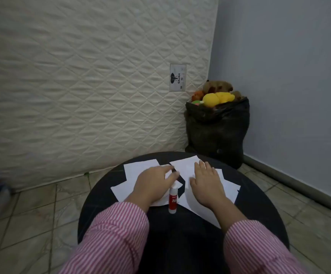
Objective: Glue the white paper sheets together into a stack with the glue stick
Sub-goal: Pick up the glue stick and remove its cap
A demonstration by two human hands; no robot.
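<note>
A round black table (101, 210) carries several white paper sheets (139, 169) spread across its far half in two loose, overlapping groups, one under each hand. The sheets lie flat, their corners turned at differing angles, with a dark wedge of tabletop showing between the groups.

A white glue stick with a red label (173, 201) sits between the hands, close to the middle of the table. Its long axis runs nearly straight toward and away from the person. The white end nearest the person rests on bare table; the far end lies on the paper, touching or just under the left thumb. Whether it stands tilted or lies flat cannot be told from this angle, nor which end is the cap.

The left hand (152, 182) rests palm down on the left group of sheets, its fingers gently curved and reaching toward the gap; the fingertips are blurred, so whether they pinch a sheet edge cannot be told. The right hand (206, 182) lies flat on the right group, fingers straight and slightly spread, pressing the paper and gripping nothing.

Both forearms wear pink-and-white striped sleeves (117, 234). Beyond the table a quilted cream mattress (81, 76) leans upright, and a black plastic bag (218, 131) filled with soft toys (216, 97) stands in the corner on a tiled floor (32, 204).
</note>
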